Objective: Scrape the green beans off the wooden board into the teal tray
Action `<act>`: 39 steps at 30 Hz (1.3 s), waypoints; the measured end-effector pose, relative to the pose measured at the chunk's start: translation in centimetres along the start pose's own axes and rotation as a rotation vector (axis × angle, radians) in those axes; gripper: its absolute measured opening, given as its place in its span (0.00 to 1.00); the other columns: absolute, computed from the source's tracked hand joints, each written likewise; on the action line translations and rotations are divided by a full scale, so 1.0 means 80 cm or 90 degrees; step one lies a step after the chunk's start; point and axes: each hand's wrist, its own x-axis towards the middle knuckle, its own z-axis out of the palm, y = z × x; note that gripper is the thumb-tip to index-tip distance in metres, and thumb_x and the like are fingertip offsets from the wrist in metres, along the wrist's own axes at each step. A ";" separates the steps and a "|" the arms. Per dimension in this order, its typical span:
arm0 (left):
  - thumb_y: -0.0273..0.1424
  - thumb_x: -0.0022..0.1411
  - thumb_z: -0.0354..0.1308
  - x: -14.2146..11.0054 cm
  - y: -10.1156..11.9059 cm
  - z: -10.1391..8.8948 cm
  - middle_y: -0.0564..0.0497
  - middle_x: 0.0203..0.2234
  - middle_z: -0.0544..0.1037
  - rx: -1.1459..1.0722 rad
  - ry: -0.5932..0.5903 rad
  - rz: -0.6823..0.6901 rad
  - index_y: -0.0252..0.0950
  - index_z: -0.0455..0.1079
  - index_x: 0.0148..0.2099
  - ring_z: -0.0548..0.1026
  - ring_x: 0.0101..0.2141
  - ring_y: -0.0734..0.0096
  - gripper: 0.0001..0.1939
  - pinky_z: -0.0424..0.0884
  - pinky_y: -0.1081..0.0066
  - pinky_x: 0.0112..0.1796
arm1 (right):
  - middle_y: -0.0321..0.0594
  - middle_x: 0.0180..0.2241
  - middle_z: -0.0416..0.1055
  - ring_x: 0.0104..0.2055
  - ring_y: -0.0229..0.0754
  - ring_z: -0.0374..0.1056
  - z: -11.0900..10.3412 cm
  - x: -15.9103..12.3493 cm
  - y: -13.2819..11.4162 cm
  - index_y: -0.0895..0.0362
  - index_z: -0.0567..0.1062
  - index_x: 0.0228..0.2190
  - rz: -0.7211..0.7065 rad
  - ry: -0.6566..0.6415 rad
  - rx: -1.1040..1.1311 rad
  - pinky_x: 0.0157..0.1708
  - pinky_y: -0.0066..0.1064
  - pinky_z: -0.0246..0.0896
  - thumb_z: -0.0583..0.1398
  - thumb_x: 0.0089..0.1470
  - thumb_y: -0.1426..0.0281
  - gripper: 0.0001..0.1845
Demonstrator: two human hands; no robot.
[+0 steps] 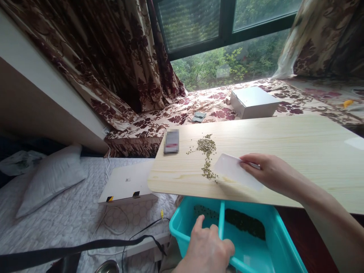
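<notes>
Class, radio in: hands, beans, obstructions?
Right hand gripping white sheet, right of beans on tabletop. Left hand over blue bin. Possible obstruction: flat grey object left of beans.

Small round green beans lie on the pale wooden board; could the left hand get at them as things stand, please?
Probably yes: the left hand is at the turquoise plastic bin near the board, and nothing visible blocks its way to the beans.

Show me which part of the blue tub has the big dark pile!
The right compartment holds the dark pile; the left compartment shows only scattered green bits.
</notes>
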 end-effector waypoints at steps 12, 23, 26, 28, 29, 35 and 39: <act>0.51 0.54 0.74 -0.050 -0.072 0.046 0.52 0.28 0.77 -0.009 0.189 -0.092 0.41 0.78 0.34 0.78 0.36 0.58 0.19 0.65 0.47 0.58 | 0.39 0.36 0.83 0.34 0.46 0.78 0.017 -0.005 -0.006 0.50 0.83 0.36 -0.064 0.023 -0.109 0.29 0.31 0.63 0.56 0.61 0.66 0.15; 0.48 0.56 0.73 -0.049 -0.072 0.039 0.52 0.30 0.77 -0.062 0.174 -0.103 0.41 0.77 0.35 0.77 0.37 0.59 0.17 0.62 0.49 0.60 | 0.43 0.35 0.83 0.31 0.47 0.76 0.012 -0.017 -0.010 0.49 0.84 0.35 -0.058 0.025 -0.088 0.27 0.34 0.61 0.55 0.59 0.64 0.16; 0.48 0.56 0.73 -0.051 -0.072 0.036 0.52 0.30 0.77 -0.062 0.173 -0.097 0.41 0.78 0.35 0.77 0.37 0.59 0.17 0.62 0.50 0.60 | 0.43 0.36 0.82 0.32 0.47 0.77 0.011 -0.020 -0.014 0.50 0.84 0.35 -0.057 -0.007 -0.075 0.28 0.34 0.62 0.55 0.59 0.64 0.16; 0.49 0.56 0.73 -0.050 -0.069 0.033 0.51 0.31 0.78 -0.052 0.162 -0.102 0.40 0.78 0.35 0.78 0.38 0.59 0.18 0.62 0.49 0.60 | 0.43 0.36 0.82 0.33 0.48 0.77 0.009 -0.023 -0.016 0.50 0.83 0.35 -0.062 -0.017 -0.069 0.28 0.34 0.63 0.54 0.60 0.63 0.18; 0.49 0.55 0.74 -0.050 -0.068 0.032 0.50 0.31 0.78 -0.046 0.151 -0.109 0.40 0.78 0.36 0.78 0.38 0.58 0.18 0.62 0.49 0.60 | 0.43 0.37 0.82 0.33 0.48 0.77 0.008 -0.024 -0.016 0.50 0.83 0.36 -0.064 -0.016 -0.069 0.28 0.34 0.64 0.53 0.60 0.62 0.18; 0.46 0.56 0.74 -0.048 -0.066 0.029 0.50 0.31 0.79 -0.035 0.151 -0.112 0.40 0.78 0.35 0.79 0.38 0.58 0.16 0.63 0.49 0.60 | 0.43 0.37 0.83 0.34 0.49 0.78 0.009 -0.031 -0.010 0.50 0.84 0.36 -0.057 0.002 -0.076 0.28 0.35 0.66 0.54 0.59 0.63 0.17; 0.45 0.55 0.75 -0.047 -0.064 0.024 0.50 0.32 0.79 -0.036 0.127 -0.122 0.40 0.78 0.35 0.79 0.39 0.57 0.16 0.63 0.49 0.60 | 0.43 0.37 0.83 0.33 0.49 0.78 0.008 -0.038 -0.011 0.50 0.84 0.36 -0.076 -0.003 -0.058 0.28 0.34 0.66 0.55 0.60 0.63 0.17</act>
